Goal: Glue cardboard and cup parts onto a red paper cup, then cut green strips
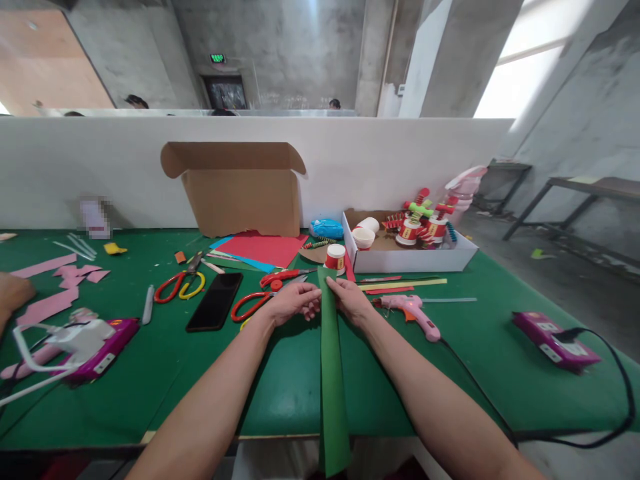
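A long strip of green paper (332,373) runs from the middle of the green table (450,360) toward me and hangs over the near edge. My left hand (293,301) pinches the strip's far end from the left. My right hand (351,300) pinches the same end from the right. Both hands have fingers pressed onto the paper's edges. Red scissors (260,297) lie just left of my left hand. A pink glue gun (413,312) lies right of my right hand.
A black phone (215,301), red-and-yellow scissors (180,285), red and blue paper sheets (263,250), an open cardboard box (240,190), a white box of paper cups and crafts (410,250), purple power strips (555,340) and pink paper scraps (55,287) lie around. Another person's hand (13,293) shows at left.
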